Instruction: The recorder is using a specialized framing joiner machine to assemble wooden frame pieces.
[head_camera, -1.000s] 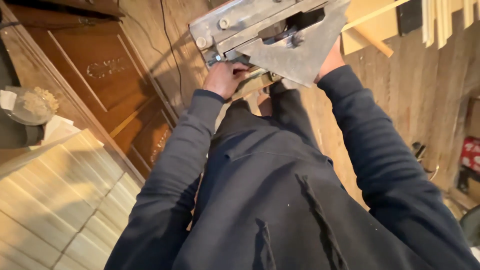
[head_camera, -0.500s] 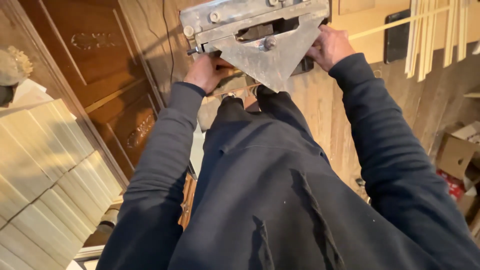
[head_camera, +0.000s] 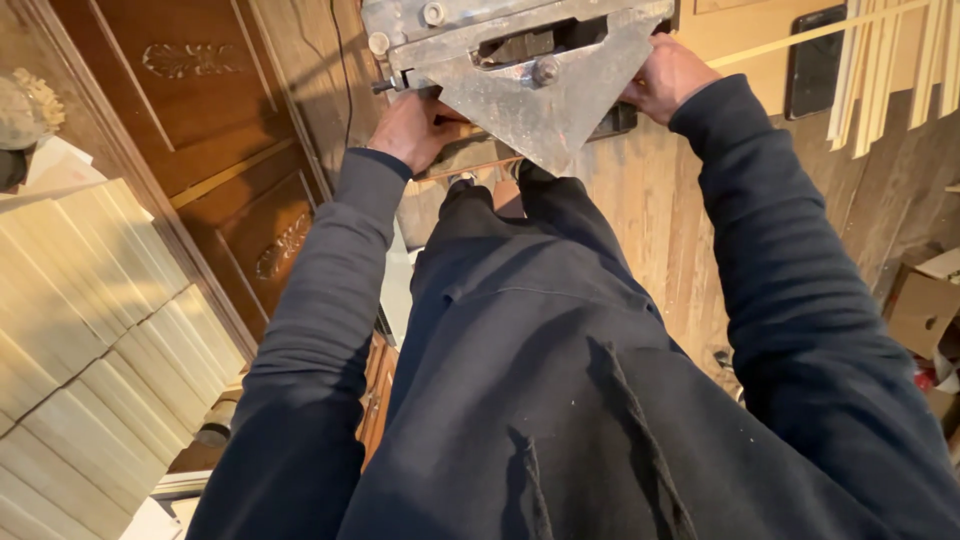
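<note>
Both hands hold a heavy grey metal tool (head_camera: 520, 75) with a triangular base plate out in front of the body: the left hand (head_camera: 415, 125) has its grip curled tight around the near left underside, while the right hand (head_camera: 665, 75) clamps the right edge. Just left of the left grip stands a carved wooden door (head_camera: 190, 130); right of the right grip, pale wood strips (head_camera: 890, 70) lean.

We hold a big grey metal tool (head_camera: 520, 70) up in front of us, its flat, scratched, pointy plate facing us.
</note>
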